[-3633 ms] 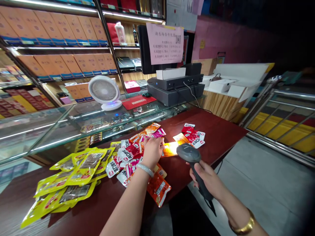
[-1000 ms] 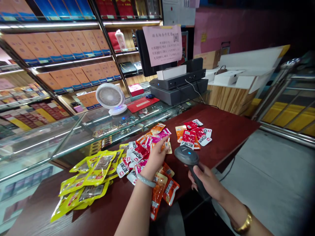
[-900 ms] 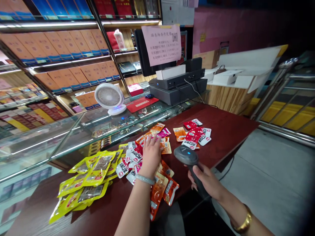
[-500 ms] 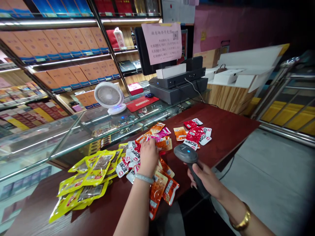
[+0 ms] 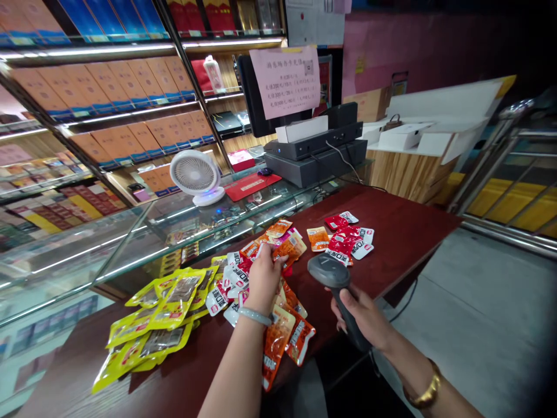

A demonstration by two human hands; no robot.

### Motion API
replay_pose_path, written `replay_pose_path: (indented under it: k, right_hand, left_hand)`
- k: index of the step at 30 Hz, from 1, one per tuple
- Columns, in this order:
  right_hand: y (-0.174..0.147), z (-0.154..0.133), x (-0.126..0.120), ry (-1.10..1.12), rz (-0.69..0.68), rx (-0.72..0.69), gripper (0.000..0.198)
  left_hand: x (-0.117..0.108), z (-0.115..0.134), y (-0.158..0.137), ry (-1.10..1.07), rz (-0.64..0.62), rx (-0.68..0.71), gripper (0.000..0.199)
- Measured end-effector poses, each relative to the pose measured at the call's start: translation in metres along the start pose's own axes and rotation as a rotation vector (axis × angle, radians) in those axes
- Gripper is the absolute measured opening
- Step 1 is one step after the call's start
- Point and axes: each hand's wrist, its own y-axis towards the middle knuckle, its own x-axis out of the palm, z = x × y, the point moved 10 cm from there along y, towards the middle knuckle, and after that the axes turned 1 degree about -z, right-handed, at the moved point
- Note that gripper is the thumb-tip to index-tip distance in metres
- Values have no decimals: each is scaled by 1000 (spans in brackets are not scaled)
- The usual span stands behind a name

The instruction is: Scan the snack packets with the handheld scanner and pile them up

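Scanner (image 5: 328, 271), dark grey, is held in the right hand (image 5: 365, 318), right of centre in the lower half of the frame. That hand is closed round the handle, and the scanner head points toward the left of the frame, above the dark red counter (image 5: 404, 223). A gold bangle (image 5: 426, 390) is on the right wrist, at the lower right.

The left hand (image 5: 264, 278), at the centre of the frame, pinches an orange packet (image 5: 290, 248) between thumb and fingers. A pale bangle (image 5: 255, 316) is on that wrist. The held packet is over the right side of a mixed pile of small packets (image 5: 237, 277), in white, red, pink and orange. Larger orange pouches (image 5: 277, 342) lie overlapping below the hand, near the counter's front edge.

Yellow packets (image 5: 181, 290) are stacked at the lower left, next to the mixed pile. Red and orange packets (image 5: 346, 239) form a separate group right of centre, just beyond the scanner. A white fan (image 5: 195, 173) and a red mat (image 5: 252, 186) rest on the glass case (image 5: 143, 232), left of centre.
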Motion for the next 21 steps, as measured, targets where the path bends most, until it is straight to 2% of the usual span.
replay_pose_path:
  k: [2, 4, 7, 9, 10, 12, 14, 16, 18, 21]
  right_hand:
    - [-1, -1, -1, -18, 8, 0, 49]
    - [-1, -1, -3, -33, 20, 8, 51]
    - [4, -2, -9, -35, 41, 15, 53]
    - [10, -6, -13, -31, 46, 13, 53]
    - [13, -9, -16, -29, 47, 10, 53]
    - [18, -18, -20, -32, 48, 5, 52]
    - [22, -26, -24, -41, 47, 5, 52]
    - [24, -32, -26, -50, 40, 3, 52]
    - [25, -33, -28, -51, 38, 8, 52]
    - [27, -26, -29, -40, 43, 28, 54]
  left_hand:
    - [4, -1, 3, -150, 13, -50, 24]
    - [19, 6, 6, -339, -45, -79, 24]
    - [62, 25, 11, -564, -283, -152, 25]
    - [81, 41, 15, -599, -411, -141, 25]
    - [82, 47, 19, -561, -424, -99, 27]
    - [69, 51, 31, -356, -354, 16, 35]
    - [46, 46, 41, -32, -245, 115, 40]
    - [30, 31, 48, 280, -208, 147, 38]
    - [25, 11, 51, 496, -270, 134, 37]
    - [31, -10, 52, 631, -415, 117, 51]
